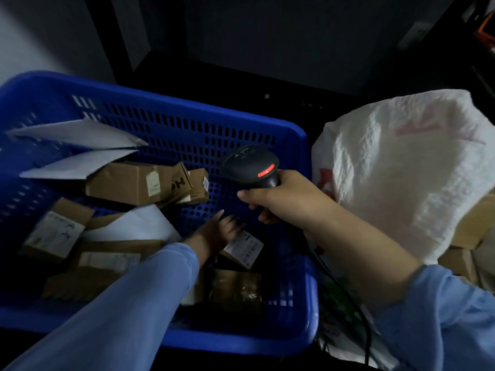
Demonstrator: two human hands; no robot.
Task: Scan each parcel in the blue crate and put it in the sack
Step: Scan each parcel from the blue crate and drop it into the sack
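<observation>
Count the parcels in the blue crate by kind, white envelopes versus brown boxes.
White envelopes: 3
Brown boxes: 6 that I can make out; the dim light may hide more
Total: 9

One view only for us: a wide-angle camera on the head, facing forward and steeply down, with the left hand (217, 231) and right hand (281, 199) reaching in from the bottom edge. We sit close above the blue crate (160, 97), which fills left and centre, the sack (401, 170) at right; the crate's rim bows near the edges.
</observation>
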